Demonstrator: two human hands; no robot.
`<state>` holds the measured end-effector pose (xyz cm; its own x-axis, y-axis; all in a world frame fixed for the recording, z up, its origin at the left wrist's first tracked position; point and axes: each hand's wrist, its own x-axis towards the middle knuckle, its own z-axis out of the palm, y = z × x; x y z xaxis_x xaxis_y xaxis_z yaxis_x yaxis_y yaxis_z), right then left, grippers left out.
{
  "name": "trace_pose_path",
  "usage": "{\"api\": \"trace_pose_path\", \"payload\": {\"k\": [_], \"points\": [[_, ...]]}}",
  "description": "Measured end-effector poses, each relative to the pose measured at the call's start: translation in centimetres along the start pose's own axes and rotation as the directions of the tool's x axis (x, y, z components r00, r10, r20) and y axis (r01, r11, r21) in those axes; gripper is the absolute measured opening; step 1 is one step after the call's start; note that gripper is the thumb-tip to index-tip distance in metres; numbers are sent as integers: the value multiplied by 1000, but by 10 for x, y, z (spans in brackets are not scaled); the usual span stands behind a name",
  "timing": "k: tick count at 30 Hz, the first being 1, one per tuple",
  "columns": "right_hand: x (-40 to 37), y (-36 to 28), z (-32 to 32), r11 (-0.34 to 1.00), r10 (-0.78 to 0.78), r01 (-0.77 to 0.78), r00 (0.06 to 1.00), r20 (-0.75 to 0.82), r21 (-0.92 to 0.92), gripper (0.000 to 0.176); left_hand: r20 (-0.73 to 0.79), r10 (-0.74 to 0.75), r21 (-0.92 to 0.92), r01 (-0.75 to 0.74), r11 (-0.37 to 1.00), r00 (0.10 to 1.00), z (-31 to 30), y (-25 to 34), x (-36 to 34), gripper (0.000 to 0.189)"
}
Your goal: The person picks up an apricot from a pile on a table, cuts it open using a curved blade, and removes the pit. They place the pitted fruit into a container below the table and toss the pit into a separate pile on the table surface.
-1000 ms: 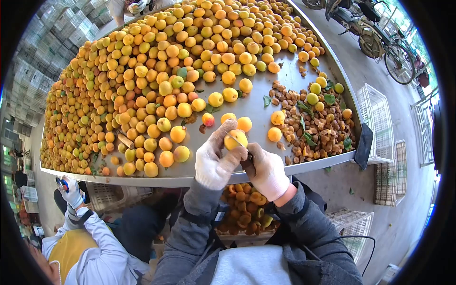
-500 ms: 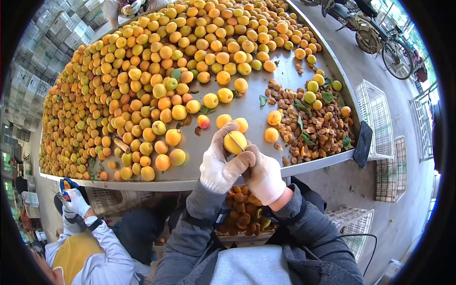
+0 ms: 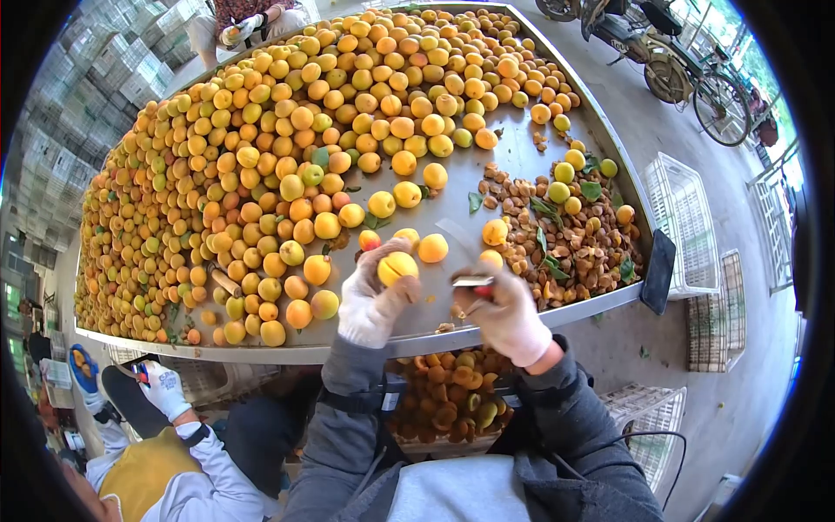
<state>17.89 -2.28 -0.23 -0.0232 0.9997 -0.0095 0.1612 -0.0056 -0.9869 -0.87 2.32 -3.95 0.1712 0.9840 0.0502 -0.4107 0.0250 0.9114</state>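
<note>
My left hand (image 3: 367, 304), in a pale glove with brown fingers, grips a yellow apricot (image 3: 397, 268) with a dark cut line across it. Apart from it to the right, my right hand (image 3: 509, 320) is closed round a small knife (image 3: 474, 282); some red and a silvery part show, and motion blurs the hand. Beyond the hands, two loose apricots (image 3: 432, 248) lie on the metal table (image 3: 452, 213). Below the table edge, between my arms, are apricot halves (image 3: 448, 396) in a container.
A large heap of apricots (image 3: 252, 174) covers the table's left and back. Brown pits (image 3: 578, 235) with leaves lie at the right. White crates (image 3: 683, 222) stand on the floor. A co-worker's gloved hand (image 3: 165, 390) is at the lower left; another person (image 3: 248, 26) sits beyond the table.
My hands have moved apart: the right hand has drawn away rightward with the knife, while the left keeps the apricot, its cut now showing. The co-worker's hands at the left have separated.
</note>
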Motion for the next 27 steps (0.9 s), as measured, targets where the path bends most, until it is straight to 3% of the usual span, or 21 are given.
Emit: {"api": "trace_pose_path", "payload": {"k": [2,3,4,6,8,10,11,12,14,15,16,17,18,20,21,22,24,25,27], "points": [[3,-32,-8,889,387,-360,921,-47,283,22,-21,9,16,-9,1000,1000,4,9,0,61],[1,-21,-3,937,270,-245,960,-71,251,25,34,-52,-58,54,997,998,6,10,-2,60],[0,-16,1,935,272,-245,959,-76,257,25,97,-112,-130,124,984,989,8,10,-3,59],[-1,-12,8,998,-46,49,997,-64,45,29,127,-123,-134,140,981,984,10,7,-4,57],[1,-16,10,997,-6,12,997,-73,79,32,150,-130,-144,151,978,980,14,4,-6,55],[4,-13,14,931,111,-91,993,-36,354,33,132,-115,-24,119,993,985,20,2,-7,60],[6,-1,13,972,64,-60,998,-14,226,35,134,-116,-22,119,993,984,19,1,-7,60],[6,0,13,972,65,-59,998,-18,228,35,160,-150,-77,164,983,976,18,-1,-6,61],[7,0,13,982,-186,183,980,-75,-49,38,191,-180,-132,207,969,965,17,-1,-5,62],[7,2,12,981,-188,185,979,-76,-51,38,172,-249,-162,276,947,953,16,1,-5,61],[6,4,13,995,-81,86,993,-88,58,38,155,-316,-192,343,920,936,16,4,-6,60],[6,6,12,986,28,-13,996,-87,168,37,237,-121,-31,132,991,964,27,14,-17,61],[6,4,11,986,26,-11,996,-88,168,37,238,-119,-31,130,991,964,24,13,-16,61],[5,-7,8,956,154,-157,988,30,247,32,224,-123,196,79,977,967,18,16,-14,64],[3,-18,6,948,144,-152,988,49,281,26,164,-183,60,176,983,969,19,20,-17,71],[2,-19,6,948,140,-149,989,53,282,26,161,-179,63,171,983,971,15,19,-16,71],[-2,-18,6,949,150,-142,989,-6,281,23,113,-115,-116,128,985,987,5,15,-13,65],[-2,-11,7,998,17,-17,1000,-8,62,23,75,-115,-125,124,984,990,4,16,-14,66],[-7,-3,14,997,-68,69,997,35,-33,24,76,-78,-139,88,986,994,0,9,-14,68]]}}
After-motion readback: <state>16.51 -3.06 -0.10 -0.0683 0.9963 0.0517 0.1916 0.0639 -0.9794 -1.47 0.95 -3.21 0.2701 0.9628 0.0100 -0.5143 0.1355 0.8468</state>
